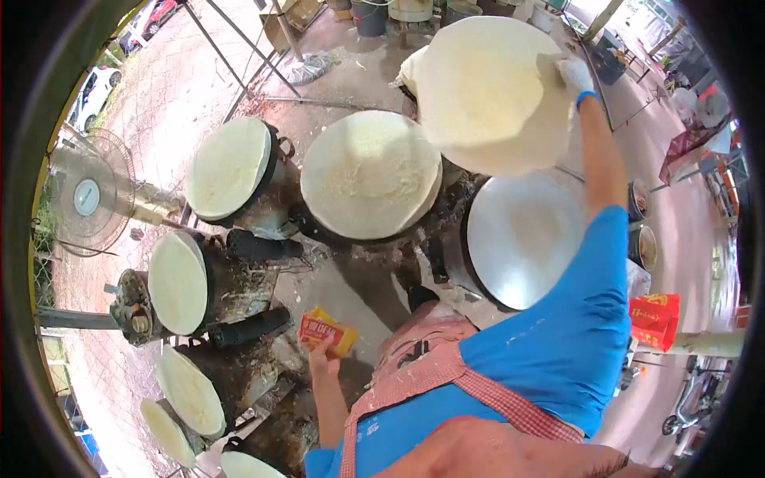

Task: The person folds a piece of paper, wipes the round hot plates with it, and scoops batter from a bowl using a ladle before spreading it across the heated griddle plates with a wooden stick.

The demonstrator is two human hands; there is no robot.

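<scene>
— Why is your right hand (pixel 575 76) so high, upper right?
— You're pinching the thin round sheet (pixel 486 92) by its edge, clear of the bare griddle (pixel 522 235); your left hand (pixel 323 358) clasps an orange packet (pixel 327 331).

Seven griddles (pixel 522 231), one fan (pixel 86 197)

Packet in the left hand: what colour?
Orange-red with yellow edges, some lettering too blurred to read. The packet shows only in the head view, pinched in the left hand.
</scene>
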